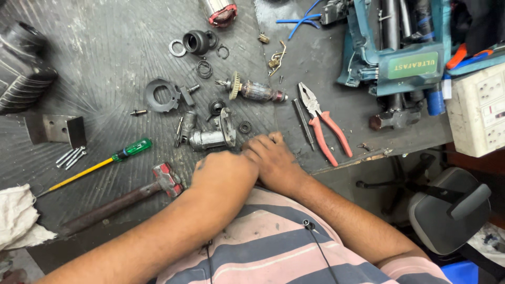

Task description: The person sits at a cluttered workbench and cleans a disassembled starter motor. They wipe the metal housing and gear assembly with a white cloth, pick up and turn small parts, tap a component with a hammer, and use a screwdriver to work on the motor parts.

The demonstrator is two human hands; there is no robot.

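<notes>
Where the bench begins at the far left, things run rightward as follows.

Cloth: a white rag point(18, 218) lies at the left edge of the grey workbench point(105, 31).
Bracket: a bent metal bracket point(55, 129) sits above it, with loose screws point(71, 156) just beside.
Screwdriver: a yellow-shafted screwdriver point(94, 167) with a green handle lies slanted, well apart from both hands.
Hammer: a hammer point(123, 200) with a red-marked head lies near the left hand, head close to the knuckles, not touching as far as can be seen.
Left hand: the left hand point(223, 171) rests palm down on the bench edge, fingers curled under; whether it grips anything cannot be told.
Gear housing: a grey metal gear housing point(210, 135) lies just beyond the left hand's knuckles.
Armature: a copper-wound armature point(255, 90) lies farther back, between the scattered rings and the pliers.
Right hand: the right hand point(271, 158) lies against the left, fingers bent on the bench; what they hold is hidden.
Pliers: red-handled pliers point(323, 123) lie just right of the right hand.
Power tool: a teal power tool point(400, 47) stands at the far right.
</notes>
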